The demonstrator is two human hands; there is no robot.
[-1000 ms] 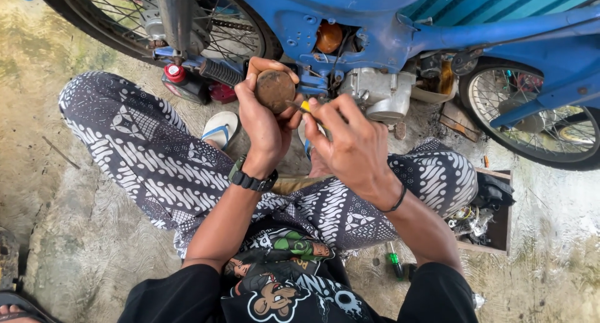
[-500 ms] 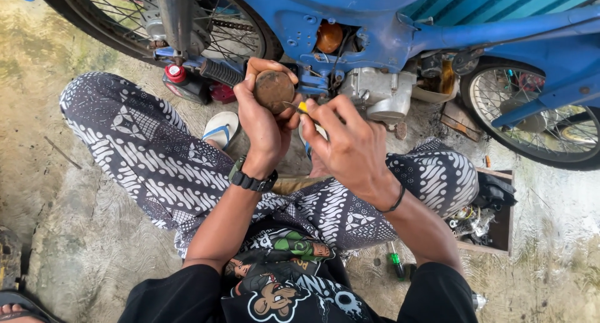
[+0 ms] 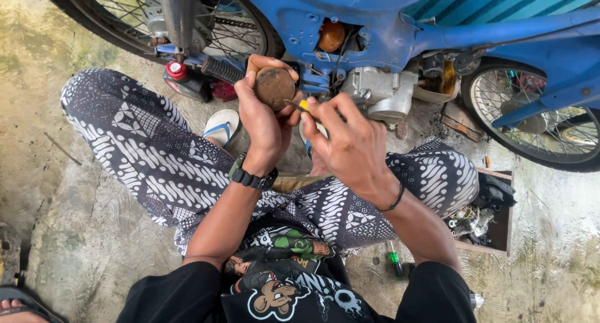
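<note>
My left hand (image 3: 262, 120) grips a round, rusty brown metal part (image 3: 275, 87) and holds it up in front of a blue motorbike (image 3: 375, 23). My right hand (image 3: 347, 142) is closed around a yellow-handled screwdriver (image 3: 304, 105), and its metal tip touches the lower right edge of the round part. Most of the handle is hidden inside my fist. I sit cross-legged in black-and-white patterned trousers, and a dark watch is on my left wrist.
The motorbike's silver engine (image 3: 378, 92) and both spoked wheels (image 3: 531, 110) stand just ahead. A red-capped bottle (image 3: 181, 79) and a sandal (image 3: 222, 126) lie by my left knee. A wooden box of parts (image 3: 484, 220) and a green-handled screwdriver (image 3: 395, 260) sit at my right.
</note>
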